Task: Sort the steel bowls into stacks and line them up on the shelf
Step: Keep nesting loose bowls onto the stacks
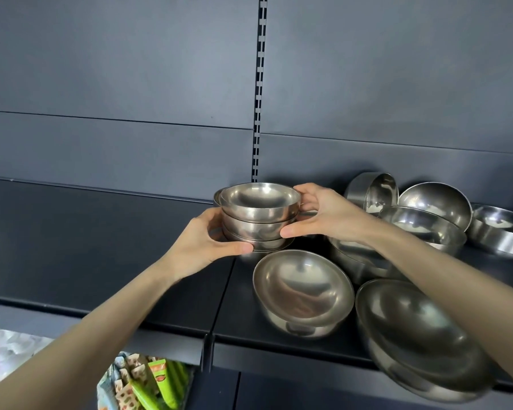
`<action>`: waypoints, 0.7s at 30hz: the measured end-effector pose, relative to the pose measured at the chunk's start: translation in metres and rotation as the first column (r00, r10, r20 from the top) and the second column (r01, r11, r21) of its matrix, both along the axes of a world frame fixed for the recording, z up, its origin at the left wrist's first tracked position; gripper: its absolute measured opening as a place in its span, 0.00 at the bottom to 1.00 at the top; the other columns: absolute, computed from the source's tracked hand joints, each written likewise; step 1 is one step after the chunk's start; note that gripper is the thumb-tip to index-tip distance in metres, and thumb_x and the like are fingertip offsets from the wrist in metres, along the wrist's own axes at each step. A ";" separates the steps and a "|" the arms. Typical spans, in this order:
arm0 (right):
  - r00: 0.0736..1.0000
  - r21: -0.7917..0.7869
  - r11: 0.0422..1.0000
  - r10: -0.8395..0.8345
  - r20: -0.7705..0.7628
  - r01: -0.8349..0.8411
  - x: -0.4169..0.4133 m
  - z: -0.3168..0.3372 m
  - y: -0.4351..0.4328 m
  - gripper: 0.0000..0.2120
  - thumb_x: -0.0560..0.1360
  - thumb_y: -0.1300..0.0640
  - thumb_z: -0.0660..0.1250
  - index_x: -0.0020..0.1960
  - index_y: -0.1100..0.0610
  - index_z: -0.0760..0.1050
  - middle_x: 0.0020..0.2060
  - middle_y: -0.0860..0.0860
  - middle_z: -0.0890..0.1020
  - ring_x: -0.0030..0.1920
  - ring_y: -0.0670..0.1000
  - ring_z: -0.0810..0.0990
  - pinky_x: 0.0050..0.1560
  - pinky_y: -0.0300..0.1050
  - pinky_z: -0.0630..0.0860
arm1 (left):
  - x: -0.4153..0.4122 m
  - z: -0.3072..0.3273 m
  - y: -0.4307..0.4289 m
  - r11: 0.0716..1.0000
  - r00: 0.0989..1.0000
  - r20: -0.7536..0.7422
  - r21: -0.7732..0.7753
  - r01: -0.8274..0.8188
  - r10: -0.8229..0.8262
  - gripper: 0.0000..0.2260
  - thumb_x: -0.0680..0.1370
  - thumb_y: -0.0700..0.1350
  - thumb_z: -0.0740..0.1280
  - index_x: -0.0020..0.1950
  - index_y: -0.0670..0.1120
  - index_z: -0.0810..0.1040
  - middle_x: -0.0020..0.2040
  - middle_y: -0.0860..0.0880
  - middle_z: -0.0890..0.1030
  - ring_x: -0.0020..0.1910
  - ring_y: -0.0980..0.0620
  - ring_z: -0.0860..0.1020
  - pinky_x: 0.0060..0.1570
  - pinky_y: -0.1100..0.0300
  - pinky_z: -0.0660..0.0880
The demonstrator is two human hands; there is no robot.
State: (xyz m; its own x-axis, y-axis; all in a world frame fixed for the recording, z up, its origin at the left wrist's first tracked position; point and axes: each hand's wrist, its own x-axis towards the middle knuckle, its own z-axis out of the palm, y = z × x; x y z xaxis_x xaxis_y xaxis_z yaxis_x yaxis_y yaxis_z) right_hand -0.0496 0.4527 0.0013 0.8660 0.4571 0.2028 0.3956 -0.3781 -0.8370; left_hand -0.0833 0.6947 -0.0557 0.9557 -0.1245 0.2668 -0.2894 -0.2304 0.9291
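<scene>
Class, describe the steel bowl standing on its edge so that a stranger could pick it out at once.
On the dark shelf, look along the back, right of the slotted upright. Behind the heaped bowls, one straight-walled bowl stands on its edge; no neighbour does.

**Setting:** retail shop, display aisle.

**Fixture:** dark metal gondola shelving of the store type.
- Back panels (pixel 116 69): plain dark sheet in horizontal sections, seams visible.
- Slotted upright (pixel 259 84): vertical strip of paired bracket slots, running up between two bays.
- Shelf (pixel 101 261): flat dark deck in two sections that butt together below the upright.
- Front lip (pixel 166 347): angled strip along the shelf edge, of the kind that takes price tickets.

**Stock:** steel bowls (pixel 302 288), many alike in several sizes. Some are loose and some nested, and all sit on the right-hand bay.

**Lower level:** packets (pixel 157 380), printed and brightly coloured, with green tubes among them, crowded beneath the shelf.
</scene>
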 end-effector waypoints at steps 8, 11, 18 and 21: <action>0.999 -0.011 0.999 -0.040 -0.011 0.039 -0.002 -0.002 -0.001 0.25 0.63 0.61 0.79 0.55 0.51 0.73 0.47 0.48 0.85 0.50 0.47 0.84 0.51 0.37 0.79 | 0.000 0.002 0.001 0.998 0.998 0.004 0.012 0.059 -0.059 0.27 0.62 0.46 0.78 0.60 0.50 0.74 0.52 0.60 0.83 0.54 0.62 0.80 0.47 0.73 0.74; 0.999 0.004 0.999 -0.038 -0.015 0.038 -0.003 -0.003 -0.001 0.25 0.63 0.63 0.79 0.55 0.51 0.73 0.46 0.48 0.85 0.48 0.44 0.84 0.46 0.33 0.77 | 0.000 0.002 0.001 0.998 0.998 0.016 0.017 0.064 -0.064 0.28 0.61 0.47 0.78 0.59 0.51 0.74 0.52 0.59 0.83 0.54 0.62 0.79 0.48 0.73 0.74; 0.998 0.006 0.998 -0.061 -0.003 0.061 -0.006 -0.004 0.001 0.26 0.63 0.65 0.79 0.55 0.51 0.73 0.47 0.49 0.84 0.48 0.41 0.83 0.45 0.32 0.76 | 0.001 0.002 0.001 0.997 0.997 0.022 0.005 0.074 -0.074 0.29 0.61 0.47 0.78 0.60 0.51 0.73 0.53 0.56 0.83 0.55 0.62 0.79 0.49 0.71 0.74; 0.993 -0.056 0.992 -0.107 0.046 0.109 -0.010 -0.003 0.002 0.28 0.62 0.60 0.80 0.56 0.50 0.71 0.46 0.44 0.82 0.45 0.37 0.82 0.46 0.32 0.77 | 0.001 0.001 0.002 0.996 0.996 0.012 0.006 0.092 -0.092 0.30 0.64 0.42 0.78 0.64 0.50 0.71 0.56 0.55 0.81 0.56 0.63 0.78 0.49 0.72 0.74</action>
